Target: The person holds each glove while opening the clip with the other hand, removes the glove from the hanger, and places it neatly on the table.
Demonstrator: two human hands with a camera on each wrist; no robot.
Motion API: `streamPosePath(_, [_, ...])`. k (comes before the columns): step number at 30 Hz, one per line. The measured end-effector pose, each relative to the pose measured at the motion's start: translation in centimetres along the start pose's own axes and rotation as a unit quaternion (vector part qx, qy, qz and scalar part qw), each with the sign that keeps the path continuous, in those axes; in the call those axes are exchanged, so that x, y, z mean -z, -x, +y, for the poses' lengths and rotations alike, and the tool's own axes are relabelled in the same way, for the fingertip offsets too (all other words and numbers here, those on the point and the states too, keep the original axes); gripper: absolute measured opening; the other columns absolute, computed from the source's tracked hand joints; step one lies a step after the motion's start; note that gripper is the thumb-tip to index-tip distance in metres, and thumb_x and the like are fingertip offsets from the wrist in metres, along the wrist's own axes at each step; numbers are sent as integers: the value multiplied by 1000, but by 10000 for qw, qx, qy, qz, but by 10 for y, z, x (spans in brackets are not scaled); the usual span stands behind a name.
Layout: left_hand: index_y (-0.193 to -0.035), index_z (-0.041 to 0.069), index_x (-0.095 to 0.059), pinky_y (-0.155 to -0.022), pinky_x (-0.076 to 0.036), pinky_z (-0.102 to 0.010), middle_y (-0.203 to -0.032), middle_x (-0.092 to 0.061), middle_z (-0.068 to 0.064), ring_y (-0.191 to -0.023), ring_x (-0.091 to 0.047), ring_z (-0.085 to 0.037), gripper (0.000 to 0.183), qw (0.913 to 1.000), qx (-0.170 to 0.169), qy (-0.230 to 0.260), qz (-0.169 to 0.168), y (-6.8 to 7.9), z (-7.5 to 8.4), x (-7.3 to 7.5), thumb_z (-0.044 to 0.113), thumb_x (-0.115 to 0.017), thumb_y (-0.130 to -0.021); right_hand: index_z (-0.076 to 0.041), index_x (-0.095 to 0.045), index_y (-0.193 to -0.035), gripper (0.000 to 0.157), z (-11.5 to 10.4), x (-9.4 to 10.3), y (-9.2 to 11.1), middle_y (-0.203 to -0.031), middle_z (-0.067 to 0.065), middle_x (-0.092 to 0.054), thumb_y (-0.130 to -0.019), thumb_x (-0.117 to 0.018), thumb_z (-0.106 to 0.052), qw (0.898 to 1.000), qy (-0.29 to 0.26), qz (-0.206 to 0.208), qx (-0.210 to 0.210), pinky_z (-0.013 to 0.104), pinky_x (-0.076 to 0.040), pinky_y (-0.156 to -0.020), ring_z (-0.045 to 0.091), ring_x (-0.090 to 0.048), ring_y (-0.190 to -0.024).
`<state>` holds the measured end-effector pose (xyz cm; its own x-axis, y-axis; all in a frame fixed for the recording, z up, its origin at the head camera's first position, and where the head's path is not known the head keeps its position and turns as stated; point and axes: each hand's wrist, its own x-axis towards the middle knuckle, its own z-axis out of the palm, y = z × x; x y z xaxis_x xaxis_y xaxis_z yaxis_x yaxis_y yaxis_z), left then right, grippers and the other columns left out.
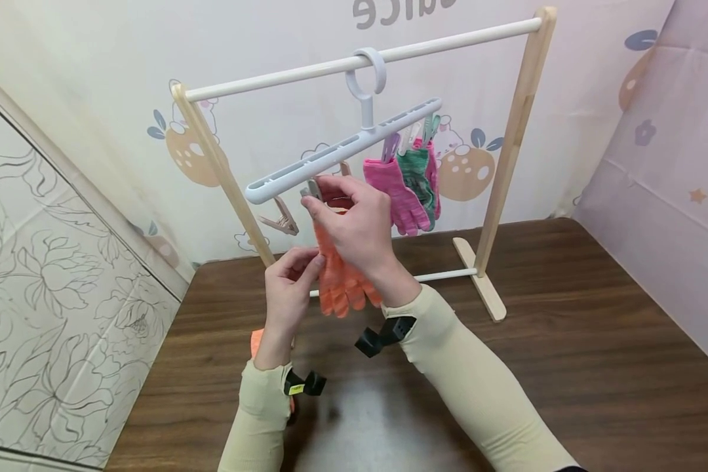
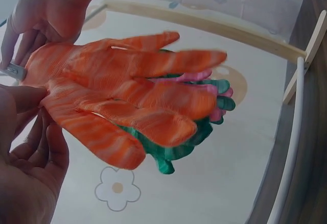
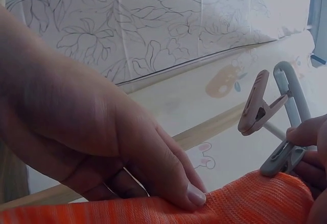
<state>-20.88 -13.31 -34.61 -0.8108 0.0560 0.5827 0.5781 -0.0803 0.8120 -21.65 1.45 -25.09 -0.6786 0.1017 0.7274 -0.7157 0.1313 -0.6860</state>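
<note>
An orange striped knit glove [image 1: 336, 275] hangs fingers-down below the light grey hanger [image 1: 313, 167]. With thumb and fingers, my left hand [image 1: 290, 285] pinches the glove's edge near the cuff. Higher up, my right hand [image 1: 360, 219] squeezes a grey-green clothespin [image 1: 312, 189] between thumb and fingers. In the right wrist view the jaws of this clothespin [image 3: 281, 157] are over the cuff of the glove [image 3: 255, 198]. Left of it, a beige-pink clothespin [image 1: 280, 219] hangs tilted from the hanger. My right hand hides part of the cuff in the head view.
The hanger hooks over the white rail [image 1: 448, 46] of a wooden-legged rack [image 1: 516, 131]. Pink gloves [image 1: 392, 190] and a green glove [image 1: 415, 174] hang from clothespins at its right end. More orange fabric [image 1: 256, 341] shows by my left wrist over the brown table [image 1: 566, 367].
</note>
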Motion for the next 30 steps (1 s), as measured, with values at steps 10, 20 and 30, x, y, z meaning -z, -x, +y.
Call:
streamPosePath(10, [-102,-9,-71,-71,-59,-31,-88,-72,-8,-76,-70,-16,14,9998,176,16,-101,3,1,6,0,-69,-92,1,-75,-107,28,1,0,2,-93,8,-74,-83,-81,-12,9999,61,35,103,30,-58,-74,13,-70,-81])
streamPosePath(20, [-102,-8,-71,-63,-58,-30,-85,-73,-8,-67,-68,-15,13,9983,484,-110,-313,2,-2,15,1,-68,-93,0,-75,-107,26,2,2,1,-92,8,-74,-84,-81,-12,9999,148,76,33,38,-57,-73,14,-67,-81])
streamPosePath(30, [-103,-8,-71,-63,-58,-32,-85,-73,-7,-68,-69,-16,15,9970,620,-102,-457,-3,-12,20,3,-68,-93,-1,-75,-109,31,-1,5,0,-93,5,-74,-83,-82,-15,9998,163,35,-63,34,-56,-73,11,-67,-82])
